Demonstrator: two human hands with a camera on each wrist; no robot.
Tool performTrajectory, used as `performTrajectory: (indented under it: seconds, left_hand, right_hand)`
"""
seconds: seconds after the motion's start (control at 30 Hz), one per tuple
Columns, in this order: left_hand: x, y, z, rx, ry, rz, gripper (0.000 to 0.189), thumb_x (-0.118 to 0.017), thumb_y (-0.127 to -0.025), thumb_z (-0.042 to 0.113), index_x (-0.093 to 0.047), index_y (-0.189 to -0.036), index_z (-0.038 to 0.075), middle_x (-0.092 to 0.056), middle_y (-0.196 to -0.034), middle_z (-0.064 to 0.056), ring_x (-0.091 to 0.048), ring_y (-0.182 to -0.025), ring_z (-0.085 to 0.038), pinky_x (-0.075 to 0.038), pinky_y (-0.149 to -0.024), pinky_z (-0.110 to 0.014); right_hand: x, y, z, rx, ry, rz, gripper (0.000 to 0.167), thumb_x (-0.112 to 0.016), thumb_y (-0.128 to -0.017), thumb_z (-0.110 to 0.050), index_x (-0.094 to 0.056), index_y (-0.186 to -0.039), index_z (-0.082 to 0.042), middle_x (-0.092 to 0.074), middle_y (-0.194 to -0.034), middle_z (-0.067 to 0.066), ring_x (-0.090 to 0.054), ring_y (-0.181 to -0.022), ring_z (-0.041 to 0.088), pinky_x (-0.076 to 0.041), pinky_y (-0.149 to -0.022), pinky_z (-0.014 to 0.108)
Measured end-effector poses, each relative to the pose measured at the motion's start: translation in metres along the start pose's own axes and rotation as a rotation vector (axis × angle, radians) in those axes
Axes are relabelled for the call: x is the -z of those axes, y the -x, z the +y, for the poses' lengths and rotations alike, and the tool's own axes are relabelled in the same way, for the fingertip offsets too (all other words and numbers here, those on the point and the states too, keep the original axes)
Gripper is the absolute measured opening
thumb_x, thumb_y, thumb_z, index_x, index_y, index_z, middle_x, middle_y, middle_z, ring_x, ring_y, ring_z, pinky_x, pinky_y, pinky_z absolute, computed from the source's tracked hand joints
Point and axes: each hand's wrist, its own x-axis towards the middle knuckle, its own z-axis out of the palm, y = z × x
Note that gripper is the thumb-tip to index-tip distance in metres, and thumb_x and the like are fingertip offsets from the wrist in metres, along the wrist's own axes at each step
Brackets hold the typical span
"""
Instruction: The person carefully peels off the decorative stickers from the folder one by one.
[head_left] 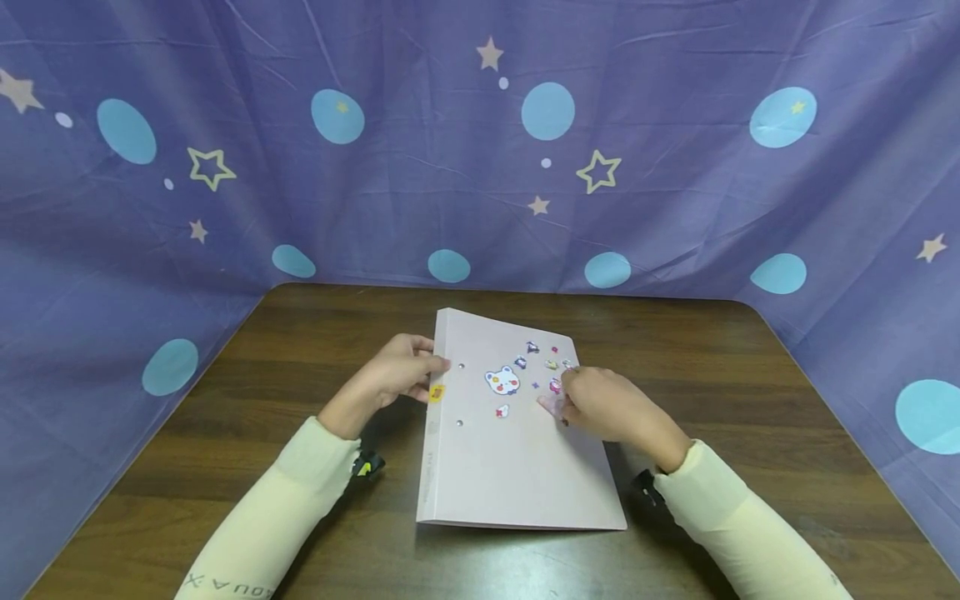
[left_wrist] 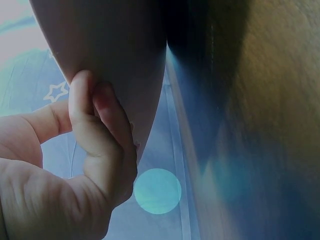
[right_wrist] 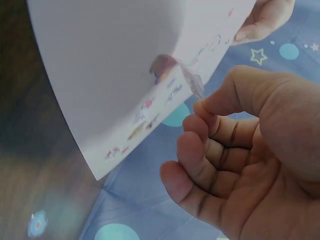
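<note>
A pale pink file binder (head_left: 517,475) is held tilted over the table, its cover facing me. My left hand (head_left: 397,367) grips the spine edge, thumb on the front; in the left wrist view its fingers curl against the binder's surface (left_wrist: 115,40). Thumb and index finger of my right hand (head_left: 611,404) pinch the edge of a clear sticker (right_wrist: 192,82), which curls up at the cover toward its right side. A white bear sticker (head_left: 502,381) and several small stickers dot the cover's upper half. A yellow label (head_left: 437,393) marks the spine.
The binder's lower end is near the front of the dark wooden table (head_left: 300,367). A purple-blue cloth (head_left: 450,192) with stars and dots hangs behind and at both sides. Black wrist straps (head_left: 367,463) show under the sleeves.
</note>
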Motion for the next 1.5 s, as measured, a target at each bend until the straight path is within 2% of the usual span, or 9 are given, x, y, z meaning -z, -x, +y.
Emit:
performTrajectory:
  seconds: [0.23, 0.4, 0.6, 0.8, 0.97, 1.17, 1.3, 1.4, 1.5]
  left_hand:
    - [0.001, 0.0, -0.001, 0.003, 0.004, 0.001, 0.043, -0.064, -0.096, 0.005, -0.048, -0.132, -0.012, -0.068, -0.101, -0.02, -0.07, -0.071, -0.021, -0.063, -0.054, -0.029]
    - [0.001, 0.001, -0.001, 0.006, -0.001, 0.001, 0.043, -0.065, -0.096, 0.005, -0.048, -0.133, -0.012, -0.069, -0.102, -0.02, -0.07, -0.072, -0.021, -0.063, -0.054, -0.029]
    - [0.002, 0.0, -0.001, 0.008, -0.008, 0.005, 0.044, -0.065, -0.097, 0.006, -0.048, -0.133, -0.011, -0.068, -0.102, -0.02, -0.07, -0.072, -0.021, -0.062, -0.054, -0.028]
    - [0.002, 0.0, -0.002, 0.002, -0.006, -0.001, 0.043, -0.064, -0.097, 0.005, -0.048, -0.133, -0.012, -0.069, -0.102, -0.021, -0.07, -0.072, -0.021, -0.062, -0.054, -0.029]
    - [0.002, 0.0, -0.002, 0.001, -0.005, -0.003, 0.042, -0.064, -0.097, 0.005, -0.049, -0.132, -0.012, -0.069, -0.102, -0.021, -0.07, -0.071, -0.021, -0.062, -0.053, -0.028]
    - [0.002, 0.0, -0.002, 0.004, -0.005, -0.003, 0.042, -0.064, -0.097, 0.005, -0.049, -0.132, -0.011, -0.069, -0.102, -0.021, -0.07, -0.072, -0.022, -0.061, -0.052, -0.027]
    - [0.002, 0.0, -0.002, 0.006, -0.006, -0.003, 0.042, -0.064, -0.097, 0.005, -0.049, -0.132, -0.011, -0.069, -0.103, -0.022, -0.071, -0.073, -0.022, -0.062, -0.054, -0.029]
    - [0.002, 0.0, -0.002, 0.004, -0.009, -0.003, 0.042, -0.064, -0.097, 0.006, -0.049, -0.133, -0.011, -0.068, -0.103, -0.022, -0.071, -0.073, -0.023, -0.063, -0.055, -0.029]
    - [0.002, 0.0, -0.002, 0.004, -0.008, -0.004, 0.042, -0.064, -0.097, 0.005, -0.049, -0.133, -0.011, -0.068, -0.104, -0.022, -0.071, -0.074, -0.023, -0.063, -0.055, -0.03]
  right_hand:
    - [0.007, 0.002, 0.01, -0.033, -0.022, 0.017, 0.021, -0.07, -0.09, -0.009, -0.055, -0.075, -0.011, -0.049, -0.07, -0.002, -0.046, -0.062, 0.014, -0.041, -0.052, 0.028]
    - [0.013, 0.003, 0.015, -0.051, -0.02, 0.022, 0.018, -0.07, -0.088, -0.007, -0.056, -0.077, -0.01, -0.05, -0.07, -0.002, -0.046, -0.062, 0.015, -0.041, -0.052, 0.028]
    - [0.024, 0.009, 0.026, -0.068, -0.056, 0.048, 0.021, -0.065, -0.09, -0.003, -0.054, -0.075, -0.012, -0.048, -0.07, -0.002, -0.044, -0.06, 0.013, -0.038, -0.051, 0.027]
    - [0.034, 0.015, 0.042, -0.164, -0.077, 0.044, 0.028, -0.061, -0.098, -0.008, -0.053, -0.071, -0.011, -0.049, -0.067, 0.0, -0.043, -0.056, 0.012, -0.038, -0.05, 0.029]
    - [0.036, 0.016, 0.052, -0.289, -0.055, -0.037, 0.037, -0.059, -0.101, -0.014, -0.05, -0.065, -0.013, -0.046, -0.064, 0.0, -0.043, -0.058, 0.017, -0.044, -0.052, 0.036]
    - [0.03, 0.013, 0.057, -0.321, -0.116, -0.175, 0.038, -0.056, -0.097, -0.008, -0.047, -0.061, -0.015, -0.045, -0.063, -0.001, -0.045, -0.059, 0.017, -0.045, -0.057, 0.035]
    - [0.026, 0.011, 0.056, -0.307, -0.127, -0.198, 0.034, -0.054, -0.097, -0.008, -0.05, -0.063, -0.014, -0.05, -0.066, -0.001, -0.048, -0.061, 0.018, -0.045, -0.06, 0.034]
    - [0.025, 0.011, 0.055, -0.287, -0.111, -0.182, 0.029, -0.056, -0.096, -0.007, -0.055, -0.068, -0.013, -0.055, -0.071, 0.002, -0.051, -0.065, 0.02, -0.047, -0.062, 0.036]
    - [0.024, 0.011, 0.054, -0.28, -0.103, -0.16, 0.03, -0.055, -0.094, -0.003, -0.051, -0.065, -0.013, -0.053, -0.068, 0.002, -0.049, -0.064, 0.02, -0.045, -0.06, 0.035]
